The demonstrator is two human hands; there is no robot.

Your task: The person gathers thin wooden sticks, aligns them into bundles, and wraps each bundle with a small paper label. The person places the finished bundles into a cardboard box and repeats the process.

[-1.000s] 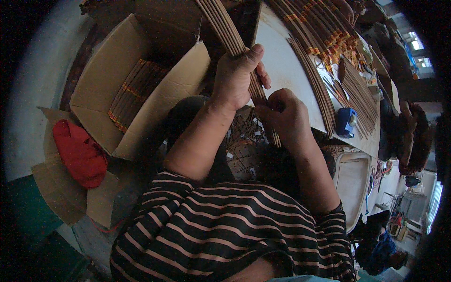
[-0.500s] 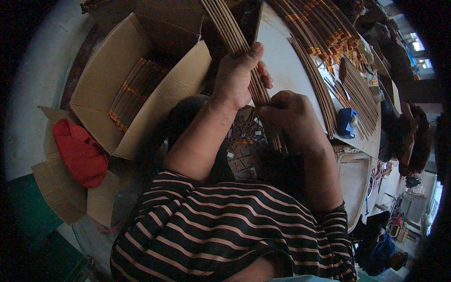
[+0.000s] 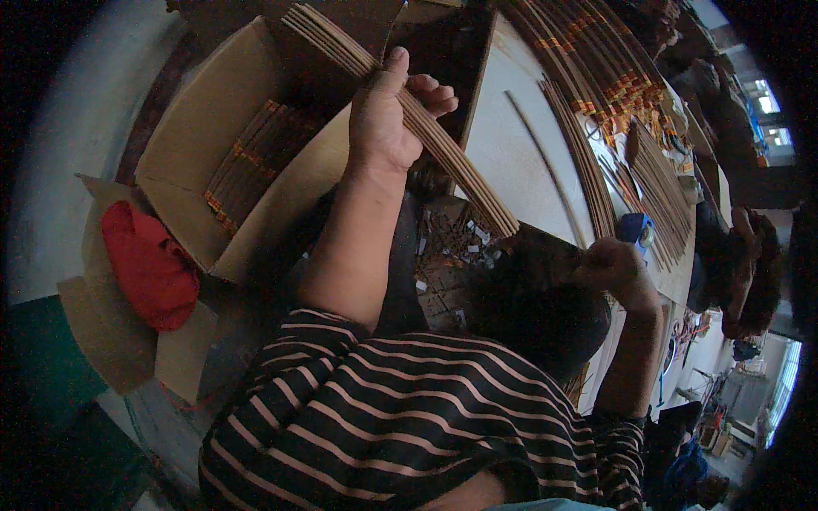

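My left hand (image 3: 383, 119) is closed round a bundle of thin brown incense sticks (image 3: 464, 175), thumb and palm against it and fingertips curled at the far side. The bundle slants from upper left to lower right, in front of the open carton. At the table's near edge my right hand (image 3: 622, 271) is closed, its fingertips at the near end of a single incense stick (image 3: 545, 157) over the white tabletop. Shadow partly hides that grip. Farther right, a row of loose incense sticks (image 3: 588, 166) lies on the table, beside a blue tape dispenser (image 3: 633, 232).
An open carton (image 3: 294, 192) on the left holds banded incense bundles (image 3: 247, 162). A red cloth (image 3: 149, 268) lies on carton flaps. More banded bundles (image 3: 588, 60) lie on the white table (image 3: 503, 111). Broken bits (image 3: 452, 255) litter the area below my hands.
My right hand has let go of the bundle and moved right to the table edge. My left hand has shifted left, tilting the bundle flatter. A single stick now shows apart over the tabletop.
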